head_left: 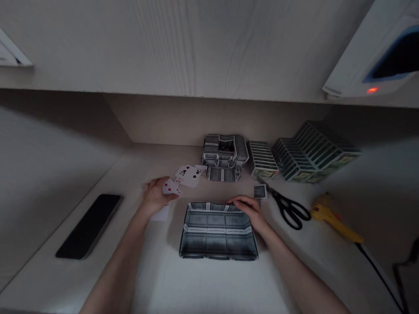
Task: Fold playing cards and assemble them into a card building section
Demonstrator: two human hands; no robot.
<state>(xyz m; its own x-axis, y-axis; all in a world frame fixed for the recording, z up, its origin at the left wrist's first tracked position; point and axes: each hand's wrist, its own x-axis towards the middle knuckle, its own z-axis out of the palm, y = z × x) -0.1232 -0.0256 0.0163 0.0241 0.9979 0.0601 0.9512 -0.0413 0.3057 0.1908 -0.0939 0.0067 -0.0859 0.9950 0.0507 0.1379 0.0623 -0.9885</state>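
My left hand [156,197] pinches a playing card [171,187] with red diamonds between thumb and fingers. Close by lie more loose playing cards [189,175], one showing black clubs; another white card [161,213] is partly under the hand. In front of me stands an open box [216,231] built from grey patterned playing cards. My right hand [250,211] is closed over the box's far right corner, its fingers along the back rim; part of its grip is hidden. A small card piece [260,191] lies just beyond that hand.
Behind are a folded-card structure [225,150] and several stacks of cards [319,150]. Black scissors [290,209] and a yellow glue gun [337,222] with a cord lie right, a black phone [88,226] left. A shelf edge [196,94] overhangs the table.
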